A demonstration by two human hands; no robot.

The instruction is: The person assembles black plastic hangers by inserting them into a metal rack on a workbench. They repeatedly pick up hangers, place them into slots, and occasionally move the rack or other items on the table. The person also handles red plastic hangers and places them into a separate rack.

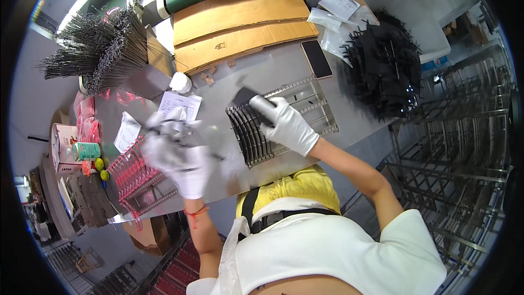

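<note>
Black flat piece (244, 97) pinched by right hand (284, 124); blurred left hand (180, 158) grips dark parts.

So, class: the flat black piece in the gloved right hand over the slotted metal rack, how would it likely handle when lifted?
The flat black piece looks thin and sheet-like, so probably light. It keeps a straight edge while the right hand pinches only one end, suggesting stiffness rather than floppiness. Being flat, it should not roll; in the metal rack slots it would likely stand on edge.
</note>
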